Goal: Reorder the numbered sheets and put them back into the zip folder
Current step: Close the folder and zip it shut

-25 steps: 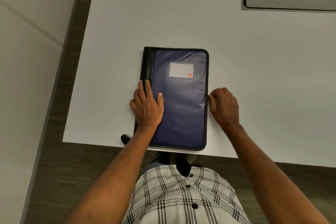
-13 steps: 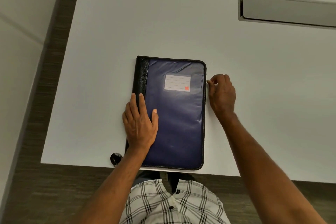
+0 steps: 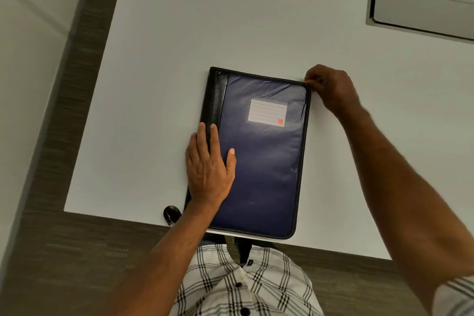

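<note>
**On the white table, one folder under two hands**

At the near edge of the white table (image 3: 159, 64), in the head view, we see the zip folder (image 3: 266, 161) lying flat and closed, black spine at nine o'clock. Our left hand (image 3: 209, 169) rests flat along the spine with fingers straight, we judge to stop the folder sliding. Our right hand (image 3: 331, 90) pinches at the folder's two o'clock corner, probably on the zip pull, which is too small to make out. We count one folder, one label (image 3: 267, 111), two hands and no sheets; we judge they lie inside.
</note>
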Demonstrator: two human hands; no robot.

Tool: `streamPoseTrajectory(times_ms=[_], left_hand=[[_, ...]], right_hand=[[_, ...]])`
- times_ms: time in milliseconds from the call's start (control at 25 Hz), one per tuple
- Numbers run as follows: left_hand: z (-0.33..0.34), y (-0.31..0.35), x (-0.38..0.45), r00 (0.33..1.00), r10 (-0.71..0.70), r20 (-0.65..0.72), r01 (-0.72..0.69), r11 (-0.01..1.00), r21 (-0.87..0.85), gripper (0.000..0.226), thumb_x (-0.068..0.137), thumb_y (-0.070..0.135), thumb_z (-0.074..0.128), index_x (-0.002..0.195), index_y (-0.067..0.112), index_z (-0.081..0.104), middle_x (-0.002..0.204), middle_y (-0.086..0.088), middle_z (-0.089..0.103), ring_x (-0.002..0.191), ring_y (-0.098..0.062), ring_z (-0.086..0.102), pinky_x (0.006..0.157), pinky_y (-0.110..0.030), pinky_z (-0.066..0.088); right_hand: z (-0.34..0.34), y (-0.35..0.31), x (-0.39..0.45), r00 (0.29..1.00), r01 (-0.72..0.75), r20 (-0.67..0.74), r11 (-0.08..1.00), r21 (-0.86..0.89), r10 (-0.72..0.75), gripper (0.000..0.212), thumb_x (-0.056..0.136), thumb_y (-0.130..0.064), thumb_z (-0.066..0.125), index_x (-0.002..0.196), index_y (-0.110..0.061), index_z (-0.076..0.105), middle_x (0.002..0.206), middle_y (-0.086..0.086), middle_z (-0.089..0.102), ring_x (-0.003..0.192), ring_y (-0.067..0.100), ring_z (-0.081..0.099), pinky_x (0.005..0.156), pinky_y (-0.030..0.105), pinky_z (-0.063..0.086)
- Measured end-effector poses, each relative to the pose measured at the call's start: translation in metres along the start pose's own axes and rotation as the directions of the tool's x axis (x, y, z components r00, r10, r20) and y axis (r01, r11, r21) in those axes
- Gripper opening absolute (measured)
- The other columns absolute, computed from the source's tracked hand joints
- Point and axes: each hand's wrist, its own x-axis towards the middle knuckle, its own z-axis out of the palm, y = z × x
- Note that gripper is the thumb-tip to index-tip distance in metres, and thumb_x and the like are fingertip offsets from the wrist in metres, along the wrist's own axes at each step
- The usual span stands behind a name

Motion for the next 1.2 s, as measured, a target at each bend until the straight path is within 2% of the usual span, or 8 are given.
streamPoseTrajectory(times_ms=[200,360,800,960,1200], left_hand=[[0.002,-0.001,0.000,1.000,0.000,-0.014,0.000,1.000,-0.026,0.072,0.103,0.053,0.034,0.162,0.013,0.022,0.169,-0.014,0.017,0.152,-0.036,0.025,0.120,-0.047,0.033],[0.002,-0.001,0.000,1.000,-0.003,-0.013,0.002,0.999,-0.035,0.072,0.104,0.053,0.035,0.162,0.013,0.022,0.169,-0.013,0.016,0.152,-0.035,0.025,0.121,-0.047,0.033],[0.002,-0.002,0.000,1.000,-0.003,-0.022,0.002,0.999,-0.047,0.071,0.104,0.053,0.036,0.162,0.014,0.023,0.169,-0.013,0.017,0.153,-0.034,0.024,0.119,-0.046,0.036],[0.002,-0.001,0.000,1.000,-0.013,-0.020,0.012,0.999,-0.051,0.071,0.104,0.053,0.037,0.162,0.014,0.022,0.169,-0.012,0.017,0.152,-0.034,0.024,0.119,-0.046,0.036],[0.002,-0.002,0.001,0.999,-0.019,-0.030,0.016,0.997,-0.081,0.070,0.103,0.051,0.040,0.161,0.014,0.026,0.168,-0.012,0.020,0.152,-0.034,0.026,0.118,-0.045,0.036]], right_hand=[[-0.001,-0.023,0.036,0.984,0.135,0.136,0.983,-0.123,-0.118,0.009,0.096,-0.025,0.073,0.101,-0.018,0.073,0.100,0.005,0.073,0.089,0.026,0.066,0.080,0.039,0.049],[0.016,-0.047,0.055,0.962,0.224,0.193,0.965,-0.139,-0.195,0.013,0.098,-0.028,0.069,0.105,-0.018,0.072,0.104,0.006,0.072,0.092,0.026,0.065,0.078,0.034,0.045],[0.079,-0.130,0.091,0.908,0.379,0.233,0.920,-0.097,-0.349,0.013,0.100,-0.031,0.060,0.107,-0.021,0.066,0.104,0.003,0.069,0.092,0.026,0.063,0.077,0.038,0.046],[0.093,-0.153,0.098,0.901,0.385,0.248,0.919,-0.083,-0.355,0.014,0.100,-0.028,0.057,0.108,-0.019,0.066,0.105,0.005,0.069,0.093,0.028,0.063,0.078,0.039,0.047],[0.096,-0.156,0.094,0.932,0.327,0.198,0.940,-0.097,-0.304,0.015,0.102,-0.028,0.059,0.112,-0.019,0.067,0.108,0.006,0.071,0.096,0.028,0.065,0.079,0.037,0.047]])
